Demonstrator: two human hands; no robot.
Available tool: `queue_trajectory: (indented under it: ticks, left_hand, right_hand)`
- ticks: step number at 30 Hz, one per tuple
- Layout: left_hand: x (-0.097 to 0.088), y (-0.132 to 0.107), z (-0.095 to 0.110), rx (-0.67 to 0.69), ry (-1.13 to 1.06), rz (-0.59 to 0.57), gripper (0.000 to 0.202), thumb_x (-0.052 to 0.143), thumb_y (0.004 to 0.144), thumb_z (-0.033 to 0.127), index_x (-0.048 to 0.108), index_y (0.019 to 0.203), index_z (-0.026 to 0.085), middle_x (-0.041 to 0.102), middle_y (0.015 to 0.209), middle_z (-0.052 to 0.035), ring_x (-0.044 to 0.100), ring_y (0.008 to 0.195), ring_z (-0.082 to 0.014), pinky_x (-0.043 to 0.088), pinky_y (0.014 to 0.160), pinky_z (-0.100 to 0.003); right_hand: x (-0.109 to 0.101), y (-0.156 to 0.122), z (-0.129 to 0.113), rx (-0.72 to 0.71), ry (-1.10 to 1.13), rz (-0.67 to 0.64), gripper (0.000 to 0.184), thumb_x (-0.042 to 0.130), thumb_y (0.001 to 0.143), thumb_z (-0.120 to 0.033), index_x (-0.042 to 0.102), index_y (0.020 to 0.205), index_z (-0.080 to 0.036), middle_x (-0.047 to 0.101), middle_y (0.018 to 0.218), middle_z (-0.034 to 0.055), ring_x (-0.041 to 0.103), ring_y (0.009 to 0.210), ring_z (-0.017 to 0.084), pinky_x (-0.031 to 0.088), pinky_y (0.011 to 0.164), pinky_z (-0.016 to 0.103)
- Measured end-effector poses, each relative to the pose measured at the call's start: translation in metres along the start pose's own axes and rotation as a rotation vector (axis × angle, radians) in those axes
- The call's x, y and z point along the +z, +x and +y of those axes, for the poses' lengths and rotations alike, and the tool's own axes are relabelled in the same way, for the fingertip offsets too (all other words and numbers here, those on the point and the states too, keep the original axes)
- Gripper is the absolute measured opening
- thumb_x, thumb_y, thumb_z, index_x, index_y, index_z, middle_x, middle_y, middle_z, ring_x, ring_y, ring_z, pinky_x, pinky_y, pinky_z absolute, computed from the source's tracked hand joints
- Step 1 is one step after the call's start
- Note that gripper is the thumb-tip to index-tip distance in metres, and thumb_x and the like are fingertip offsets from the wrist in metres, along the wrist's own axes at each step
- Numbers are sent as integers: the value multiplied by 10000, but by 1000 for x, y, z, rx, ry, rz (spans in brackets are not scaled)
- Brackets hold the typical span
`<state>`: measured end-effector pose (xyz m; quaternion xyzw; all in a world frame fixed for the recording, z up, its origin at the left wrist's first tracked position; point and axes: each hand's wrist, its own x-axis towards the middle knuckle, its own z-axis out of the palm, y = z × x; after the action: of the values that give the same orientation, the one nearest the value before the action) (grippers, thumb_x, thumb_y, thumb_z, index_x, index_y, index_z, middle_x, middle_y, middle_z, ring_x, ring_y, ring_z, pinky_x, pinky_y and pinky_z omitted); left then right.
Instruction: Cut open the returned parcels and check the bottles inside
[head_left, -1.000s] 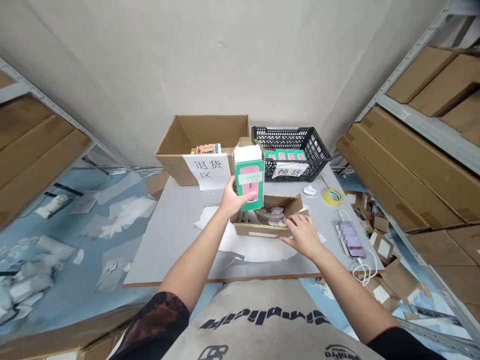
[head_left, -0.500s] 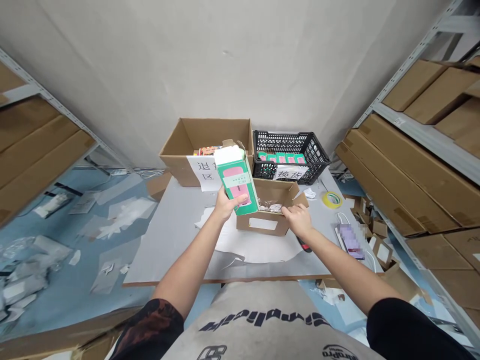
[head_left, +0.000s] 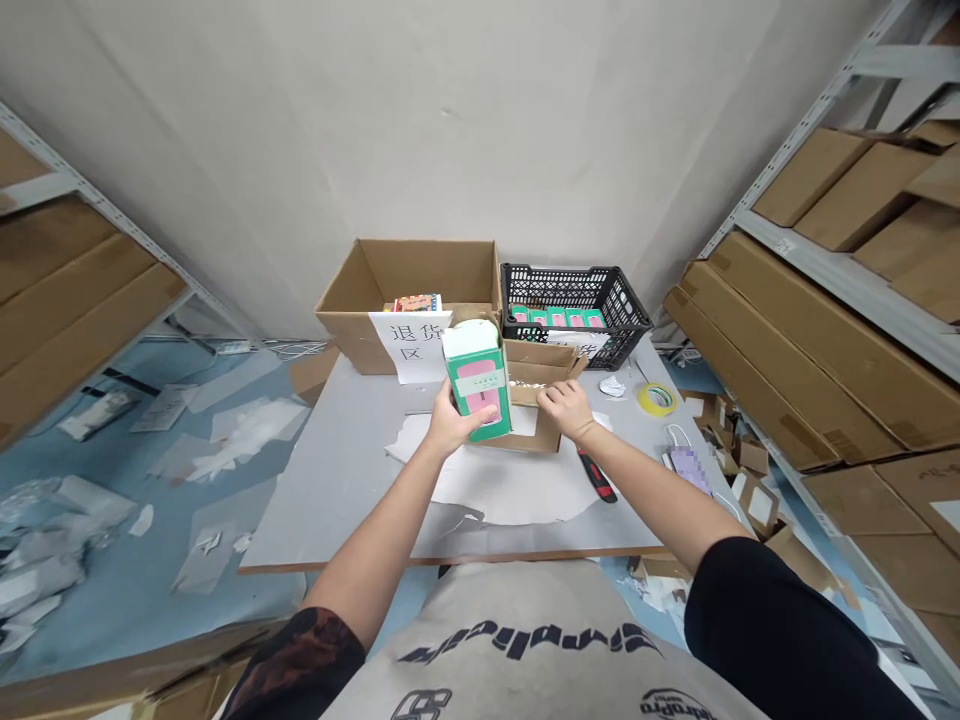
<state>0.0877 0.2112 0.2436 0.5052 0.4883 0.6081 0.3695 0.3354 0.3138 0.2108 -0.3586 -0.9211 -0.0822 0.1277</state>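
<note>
My left hand is closed round a green and pink product box, its white top flap raised. The box is held tilted above the table, in front of the left part of a small open cardboard box. On that cardboard box's right front edge my right hand is closed, gripping the cardboard. White paper lies under the cardboard box. A red and black utility knife rests beside the paper, close to my right forearm.
Behind stand a large cardboard carton with a paper sign and a black crate holding several green and pink boxes. Yellow tape and a phone lie at the table's right. Shelves with cartons flank both sides; wrapping litters the floor.
The green and pink box has moved slightly right and down, more upright. My right hand has moved left with the small cardboard box's edge, which now tilts; more of the knife shows.
</note>
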Motion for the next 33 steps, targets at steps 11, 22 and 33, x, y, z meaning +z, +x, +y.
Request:
queue_trajectory:
  ticks: [11, 22, 33]
  left_hand:
    - [38, -48, -45, -18, 474, -46, 691, 825, 602, 407, 504, 1185, 220, 660, 1109, -79, 645, 1013, -260, 519, 854, -399]
    - [29, -54, -64, 167, 829, 27, 559, 734, 654, 358, 512, 1144, 205, 643, 1038, -111, 622, 1026, -299, 488, 907, -430]
    - [12, -49, -53, 322, 990, -56, 487, 631, 738, 314, 536, 1201, 199, 641, 1129, -153, 601, 1069, -327, 439, 956, -479]
  right_hand:
    - [-26, -18, 15, 369, 125, 269, 271, 555, 830, -231, 637, 1083, -182, 496, 1267, 184, 405, 1187, 346, 342, 965, 523]
    - [-78, -52, -35, 372, 1041, 251, 244, 587, 884, -429, 629, 1051, -257, 622, 1064, 63, 597, 957, 217, 496, 886, 403]
    - [-87, -52, -34, 304, 941, -35, 459, 649, 802, -346, 569, 1245, -258, 650, 967, 30, 579, 823, 188, 466, 740, 335]
